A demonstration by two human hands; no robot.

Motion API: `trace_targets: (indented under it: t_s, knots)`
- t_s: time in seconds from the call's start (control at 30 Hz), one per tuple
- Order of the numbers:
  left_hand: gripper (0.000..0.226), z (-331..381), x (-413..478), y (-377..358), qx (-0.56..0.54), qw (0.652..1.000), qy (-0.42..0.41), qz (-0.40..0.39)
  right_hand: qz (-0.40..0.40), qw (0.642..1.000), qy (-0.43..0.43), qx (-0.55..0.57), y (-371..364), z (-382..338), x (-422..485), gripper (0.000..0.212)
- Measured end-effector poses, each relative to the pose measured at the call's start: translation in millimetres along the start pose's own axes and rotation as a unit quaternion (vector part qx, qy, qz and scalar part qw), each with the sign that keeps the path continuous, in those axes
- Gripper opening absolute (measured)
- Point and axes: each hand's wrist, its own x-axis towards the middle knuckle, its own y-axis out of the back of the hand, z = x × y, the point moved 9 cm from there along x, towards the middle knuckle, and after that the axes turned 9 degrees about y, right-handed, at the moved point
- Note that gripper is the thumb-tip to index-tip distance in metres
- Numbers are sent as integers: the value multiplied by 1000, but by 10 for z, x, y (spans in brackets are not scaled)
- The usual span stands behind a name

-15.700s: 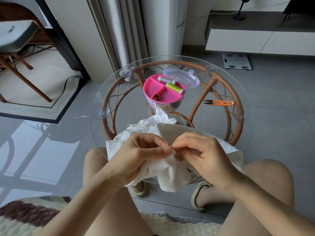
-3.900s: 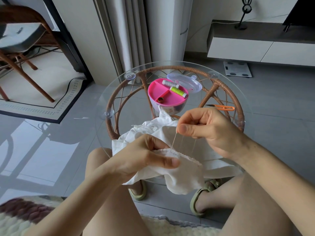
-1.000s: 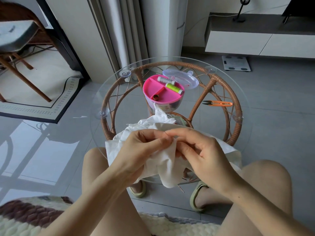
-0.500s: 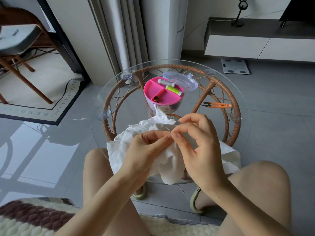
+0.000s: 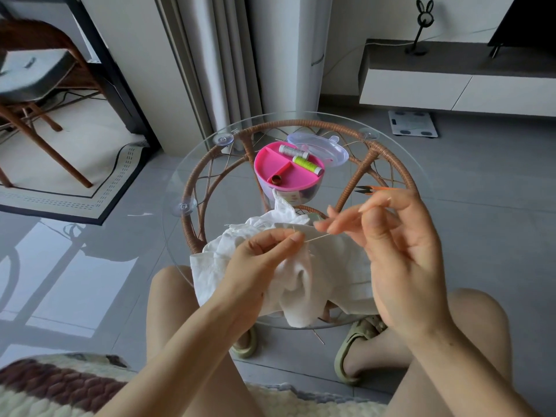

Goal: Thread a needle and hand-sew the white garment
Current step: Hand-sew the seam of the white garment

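Head camera looks forward-down, seemingly close above the glass table (image 5: 192, 158).

Can't tell needle from thread in thin line (image 5: 316, 237) at right hand (image 5: 400, 260), too fine. See only tips of orange snips (image 5: 371, 190), rest behind hand. Sewing box (image 5: 270, 167) btm lost behind white garment (image 5: 331, 266).

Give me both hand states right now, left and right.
Left hand: closed, grip pinching the white garment.
Right hand: closed, fingertips pinching a thin strand leaving the garment; needle or thread, cannot tell.
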Motion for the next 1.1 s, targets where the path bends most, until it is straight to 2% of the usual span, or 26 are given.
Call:
trace_targets:
  t_s: [0.1,0.23,0.3,0.5,0.67,0.8,0.9,1.03,1.1]
  knots:
    - [10,53,-18,-47,-21,998,27,-43,-8,1000,-24,4,100,43,58,7]
    - [3,268,-35,-74,77,995,20,-57,4,998,-55,-18,243,89,98,9]
    - [10,443,-43,-64,109,993,-4,-44,1,996,-76,-51,292,149,95,13]
    - [13,890,-152,-222,208,971,-75,-93,-79,977,-118,-156,170,457,86,13]
    - [8,1012,-233,-351,241,956,-106,-130,-158,957,-120,-211,-102,604,100,12]
    - [8,1024,-207,-319,245,956,-101,-124,-197,962,-142,-127,-314,580,76,13]
    - [5,997,-135,-234,234,963,-83,-100,-189,971,-125,-73,-380,477,96,8]
    - [13,858,-15,-84,240,968,-62,-38,-154,983,-48,-91,-337,312,180,8]
    - [4,705,-17,-109,253,965,-46,-58,-135,985,-34,-104,-274,254,224,5]
